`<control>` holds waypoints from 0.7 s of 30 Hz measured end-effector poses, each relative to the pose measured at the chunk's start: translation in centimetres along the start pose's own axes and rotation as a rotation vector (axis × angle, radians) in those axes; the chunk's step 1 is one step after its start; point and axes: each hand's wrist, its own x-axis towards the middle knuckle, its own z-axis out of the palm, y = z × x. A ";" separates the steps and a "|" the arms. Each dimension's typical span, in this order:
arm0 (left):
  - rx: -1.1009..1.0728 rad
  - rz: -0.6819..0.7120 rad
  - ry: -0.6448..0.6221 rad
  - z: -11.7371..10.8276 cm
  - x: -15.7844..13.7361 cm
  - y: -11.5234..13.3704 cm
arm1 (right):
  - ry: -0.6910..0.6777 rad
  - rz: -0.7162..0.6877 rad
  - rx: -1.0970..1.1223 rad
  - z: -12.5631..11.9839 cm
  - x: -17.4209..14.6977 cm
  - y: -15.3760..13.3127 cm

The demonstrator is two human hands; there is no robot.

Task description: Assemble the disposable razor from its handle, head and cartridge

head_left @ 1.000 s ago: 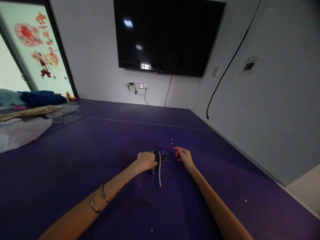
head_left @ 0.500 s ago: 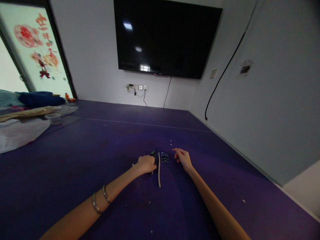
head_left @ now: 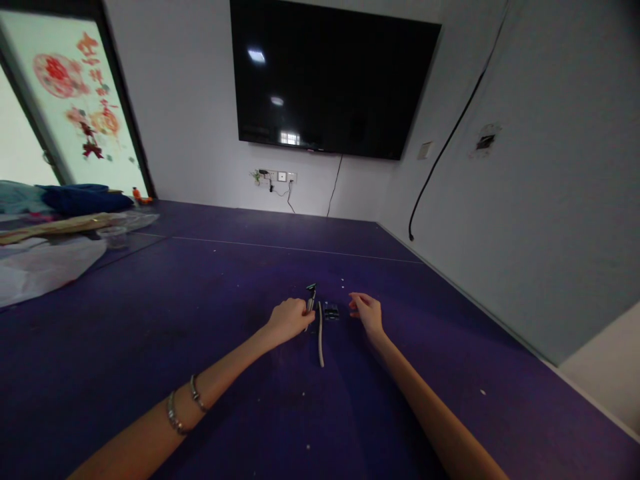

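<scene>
My left hand (head_left: 290, 320) is closed around the handle of a razor (head_left: 311, 299), whose dark head points up and away from me. Just right of it, a thin pale stick-like piece (head_left: 321, 337) lies lengthwise on the purple surface (head_left: 240, 413). Beside the far end of that piece rests a small dark case with clear parts (head_left: 331, 311), possibly for blades; its details are too small to make out. My right hand (head_left: 367, 312) hovers to the right of the case, fingers loosely bent and apart, with nothing visible in them.
White plastic bags (head_left: 55, 263), folded blue cloth (head_left: 85, 198) and a clear cup (head_left: 114, 237) sit at the far left. Small pale specks dot the surface. A black cable (head_left: 445, 150) hangs down the right wall, and a large TV (head_left: 335, 80) is mounted ahead.
My left hand has lifted the razor and turned it, so its head now shows above the fist. My right hand's fingers have bent a little, staying right of the case.
</scene>
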 end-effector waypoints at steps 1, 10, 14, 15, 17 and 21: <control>-0.006 -0.005 0.009 -0.1 -0.3 0.2 | 0.000 0.019 0.035 0.4 -0.7 -0.5; 0.029 0.035 0.046 -0.3 -2.7 2.7 | -0.390 0.461 0.463 4.0 -7.6 -4.4; 0.070 0.054 0.042 -0.2 -3.5 3.6 | -0.429 0.469 0.473 4.1 -8.5 -4.6; 0.072 0.063 0.046 -0.2 -3.6 3.7 | -0.425 0.462 0.469 4.1 -8.6 -4.7; 0.065 0.078 0.052 -0.2 -3.9 4.1 | -0.398 0.452 0.451 3.8 -8.9 -5.0; 0.016 0.119 0.041 -0.3 -4.2 4.5 | -0.341 0.423 0.382 2.0 -8.8 -5.4</control>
